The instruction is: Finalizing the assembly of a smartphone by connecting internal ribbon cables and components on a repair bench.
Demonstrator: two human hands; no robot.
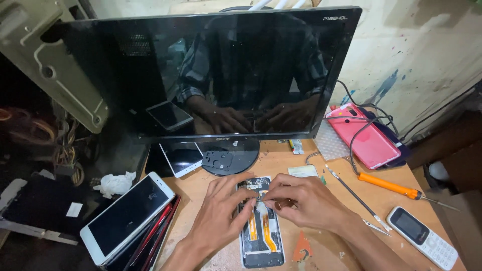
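Cluttered wooden workbench point(321, 251), stained wall point(427, 45)

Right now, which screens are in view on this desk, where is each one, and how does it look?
Monitor: back of desk, wide, black, dark.
White smartphone: front left on a stack, dark screen.
White phone: by the monitor stand, dark.
Keypad phone: front right, white, small dark screen.
Opened phone: centre, under left hand and right hand, orange ribbons.

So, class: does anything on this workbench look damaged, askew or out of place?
Yes. The opened phone under both hands has its back off, orange ribbon cables bare. A crumpled tissue lies at the desk's left edge, and the white phone sits tilted on a stack overhanging it.
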